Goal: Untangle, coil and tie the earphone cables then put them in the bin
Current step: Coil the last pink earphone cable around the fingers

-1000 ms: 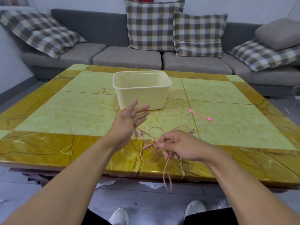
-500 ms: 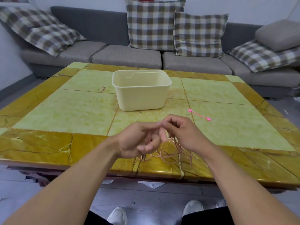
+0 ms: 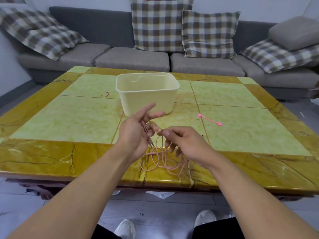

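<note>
A thin pink earphone cable (image 3: 156, 163) lies in loose loops on the table's front border. My left hand (image 3: 133, 135) is raised above it with fingers spread. Two strands of the cable run down across its palm. My right hand (image 3: 187, 144), just to the right, pinches the cable between thumb and forefinger close to the left hand's fingertips. The cream plastic bin (image 3: 146, 103) stands behind the hands near the table's middle, with nothing visible inside. A pink tie strip (image 3: 209, 119) lies flat on the table to the right of the bin.
The yellow-green tiled table (image 3: 69, 118) has a darker amber border. Behind it stands a grey sofa (image 3: 131, 57) with checked cushions. My shoes (image 3: 126, 228) show on the grey floor below the table's front edge.
My left hand has opened from a closed grip, spread its fingers and lifted toward the bin. My right hand has dropped slightly to the right, still pinching the cable, whose loops lie spread on the table.
</note>
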The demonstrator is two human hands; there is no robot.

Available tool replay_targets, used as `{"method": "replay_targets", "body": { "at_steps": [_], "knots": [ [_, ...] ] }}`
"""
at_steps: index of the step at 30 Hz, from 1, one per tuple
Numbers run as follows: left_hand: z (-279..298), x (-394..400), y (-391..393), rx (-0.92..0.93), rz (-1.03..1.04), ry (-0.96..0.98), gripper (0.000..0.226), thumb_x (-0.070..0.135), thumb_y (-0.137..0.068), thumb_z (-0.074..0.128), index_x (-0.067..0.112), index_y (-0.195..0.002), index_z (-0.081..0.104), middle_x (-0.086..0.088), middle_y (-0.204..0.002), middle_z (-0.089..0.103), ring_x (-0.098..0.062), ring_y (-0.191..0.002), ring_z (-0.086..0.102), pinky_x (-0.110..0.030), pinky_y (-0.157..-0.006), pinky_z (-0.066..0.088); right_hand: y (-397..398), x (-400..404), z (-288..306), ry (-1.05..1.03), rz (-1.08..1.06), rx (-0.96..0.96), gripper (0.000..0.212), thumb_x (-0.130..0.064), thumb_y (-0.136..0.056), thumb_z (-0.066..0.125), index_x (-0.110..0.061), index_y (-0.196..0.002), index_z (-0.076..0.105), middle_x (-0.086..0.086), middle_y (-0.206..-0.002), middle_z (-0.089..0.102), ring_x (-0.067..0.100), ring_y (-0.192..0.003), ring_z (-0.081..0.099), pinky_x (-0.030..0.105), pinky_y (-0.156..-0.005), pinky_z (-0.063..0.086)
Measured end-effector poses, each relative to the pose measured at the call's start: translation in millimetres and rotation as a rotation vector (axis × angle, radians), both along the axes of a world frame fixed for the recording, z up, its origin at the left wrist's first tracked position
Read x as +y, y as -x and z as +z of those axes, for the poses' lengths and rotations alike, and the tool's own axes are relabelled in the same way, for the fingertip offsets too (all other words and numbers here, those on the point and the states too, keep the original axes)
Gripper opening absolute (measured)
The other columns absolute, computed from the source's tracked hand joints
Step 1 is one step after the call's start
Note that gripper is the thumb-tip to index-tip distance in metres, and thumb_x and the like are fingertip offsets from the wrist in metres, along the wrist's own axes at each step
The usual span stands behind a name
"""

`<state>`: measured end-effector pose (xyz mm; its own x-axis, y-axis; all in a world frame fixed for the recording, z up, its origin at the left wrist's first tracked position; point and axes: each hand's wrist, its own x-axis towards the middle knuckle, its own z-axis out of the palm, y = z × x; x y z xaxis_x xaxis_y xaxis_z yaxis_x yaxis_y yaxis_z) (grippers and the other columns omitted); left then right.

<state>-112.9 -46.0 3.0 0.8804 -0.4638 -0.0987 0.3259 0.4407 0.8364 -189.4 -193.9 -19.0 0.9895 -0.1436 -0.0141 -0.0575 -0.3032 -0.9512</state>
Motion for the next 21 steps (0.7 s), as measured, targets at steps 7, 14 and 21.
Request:
{"method": "replay_targets", "body": {
  "at_steps": [7, 14, 21],
  "knots": [
    [-8.8, 4.4, -7.1, -0.098, 0.162, -0.315, 0.034, 0.020, -0.108, 0.036, 0.017, -0.126, 0.064, 0.000, -0.056, 0.056, -0.010, -0.040, 0.031, -0.017, -0.040, 0.032, 2.0, -9.4, 3.0, -0.148, -0.333, -0.171, 0.022, -0.027, -0.104, 0.055, -0.023, -0.108, 0.076, -0.002, -0.088, 0.077, 0.014, -0.080, 0.070, 0.032, -0.078, 0.059],
    [-34.8, 12.2, -25.1, -0.167, 0.168, -0.671, 0.035, 0.022, -0.104, 0.038, 0.014, -0.107, 0.072, 0.005, -0.054, 0.059, -0.015, -0.049, 0.037, -0.031, -0.055, 0.032, 7.1, -21.0, 15.9, -0.495, -0.542, -0.322, 0.025, -0.022, -0.109, 0.045, -0.013, -0.099, 0.066, 0.003, -0.075, 0.068, 0.018, -0.067, 0.065, 0.031, -0.063, 0.057],
    [-40.0, 20.2, -38.9, -0.047, 0.237, -0.631, 0.041, 0.019, -0.104, 0.033, 0.008, -0.091, 0.071, 0.003, -0.051, 0.056, -0.013, -0.047, 0.030, -0.027, -0.050, 0.024, 16.6, -51.5, 21.0, -0.685, -0.682, -0.265, 0.024, -0.023, -0.105, 0.046, -0.015, -0.095, 0.066, 0.003, -0.089, 0.071, 0.017, -0.069, 0.063, 0.024, -0.049, 0.041]
  ]
}}
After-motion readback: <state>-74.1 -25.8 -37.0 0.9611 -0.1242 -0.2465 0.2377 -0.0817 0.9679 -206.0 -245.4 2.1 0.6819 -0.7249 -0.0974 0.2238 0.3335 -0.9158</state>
